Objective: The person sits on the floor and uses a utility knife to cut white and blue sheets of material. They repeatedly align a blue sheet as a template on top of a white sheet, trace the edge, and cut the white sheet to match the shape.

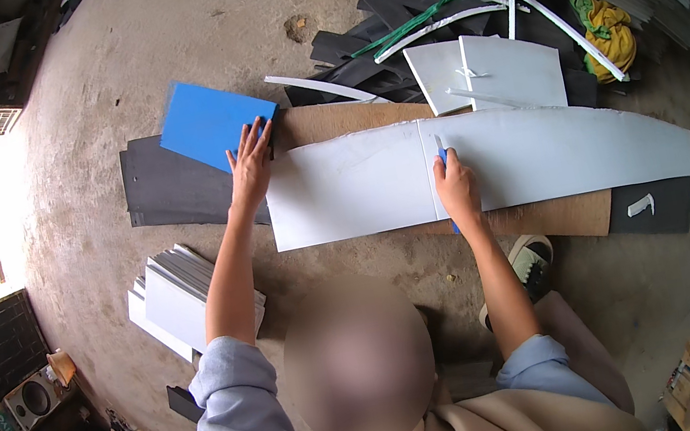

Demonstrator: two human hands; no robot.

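Observation:
A long white foam sheet [349, 187] lies across the floor in front of me, with a straight line running across it left of my right hand. My right hand [456, 182] is closed around a blue utility knife [442, 154], its blade pointing away from me over the sheet. My left hand [251, 163] lies with fingers spread on the lower right corner of a blue rectangular board [209, 124], beside the white sheet's left end. Beneath these are a brown board [338, 122] and a dark grey sheet [183, 184].
White cut pieces [513, 66] and thin white strips [566, 29] lie at the far right over black scraps [325, 48]. A stack of white sheets [170, 297] sits at the near left. Yellow-green cloth [606, 35] lies far right; my shoe [531, 261] is near the brown board.

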